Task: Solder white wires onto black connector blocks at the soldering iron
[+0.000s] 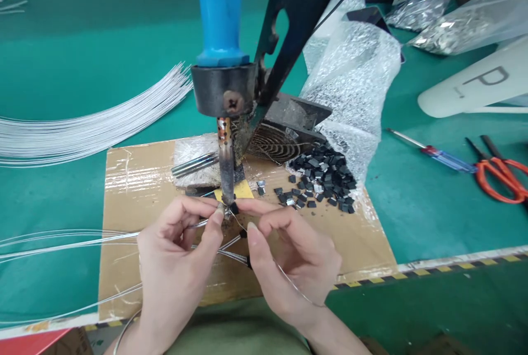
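Pinching wire (201, 224), left grip (181, 258) flanks the black piece (234, 208); right grip (295, 253), clamped on solder (289, 280), touches it.

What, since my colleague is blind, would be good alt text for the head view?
The left hand pinches white wires and the right hand holds a thin silvery wire near the tip of a blue-handled soldering iron on a bracket. Beneath lies a cardboard sheet with a heap of small black pieces; a screwdriver lies right, on the green tabletop.

Up top, the iron (220, 22) gets cut off; scissors (504, 171) slip out right; the left hand (175, 267) covers some wires (103, 239)!
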A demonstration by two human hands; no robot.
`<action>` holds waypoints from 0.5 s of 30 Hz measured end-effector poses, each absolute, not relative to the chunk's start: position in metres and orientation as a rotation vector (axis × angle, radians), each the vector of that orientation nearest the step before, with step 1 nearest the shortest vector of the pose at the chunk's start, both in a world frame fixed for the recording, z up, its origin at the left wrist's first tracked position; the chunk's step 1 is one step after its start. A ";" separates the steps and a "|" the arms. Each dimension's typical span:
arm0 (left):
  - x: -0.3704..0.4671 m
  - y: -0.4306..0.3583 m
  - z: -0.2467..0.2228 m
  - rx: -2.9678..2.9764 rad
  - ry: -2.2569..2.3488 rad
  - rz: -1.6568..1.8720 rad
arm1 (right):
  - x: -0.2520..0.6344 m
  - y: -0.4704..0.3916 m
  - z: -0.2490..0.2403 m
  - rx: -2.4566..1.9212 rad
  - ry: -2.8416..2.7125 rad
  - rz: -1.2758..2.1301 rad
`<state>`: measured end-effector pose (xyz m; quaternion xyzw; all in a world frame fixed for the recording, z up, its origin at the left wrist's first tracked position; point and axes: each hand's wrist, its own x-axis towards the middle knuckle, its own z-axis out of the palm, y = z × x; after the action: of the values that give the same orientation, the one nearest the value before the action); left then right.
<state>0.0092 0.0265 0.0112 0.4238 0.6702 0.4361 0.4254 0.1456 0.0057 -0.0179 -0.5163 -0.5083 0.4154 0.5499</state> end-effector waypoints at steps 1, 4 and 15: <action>0.009 0.026 0.011 1.056 1.675 1.088 | 0.146 0.006 -0.018 -1.220 -1.201 0.987; 0.008 0.026 0.011 1.049 1.665 1.078 | 0.146 0.005 -0.017 -1.230 -1.198 0.987; 0.009 0.024 0.013 1.053 1.647 1.086 | 0.146 0.003 -0.019 -1.260 -1.216 0.965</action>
<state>0.0091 0.0241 0.0128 0.4233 0.6622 0.4369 0.4375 0.1458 0.0034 -0.0186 -0.5302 -0.5116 0.4060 0.5407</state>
